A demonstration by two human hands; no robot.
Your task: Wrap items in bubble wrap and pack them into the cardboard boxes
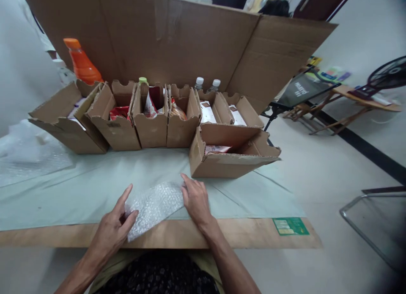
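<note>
Bubble wrap [155, 207] pinned flat at the near edge of the bench [247, 232]
Hold it taut between your hands — left hand [112, 228] on its left end, fingers spread, thumb pressing, nothing gripped; right hand [196, 201] palm-down on the right edge, fingers straight and together, just short of the open cardboard box [228, 165]. Press evenly so the sheet does not slide off the edge

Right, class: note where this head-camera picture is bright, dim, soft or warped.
Head view: a soft bright patch lies on the cardboard backdrop; the bubble wrap between the left hand and right hand glints faintly; the lower right corner darkens; the wide lens splays the boxes outward; the left edge looks washed and soft.
</note>
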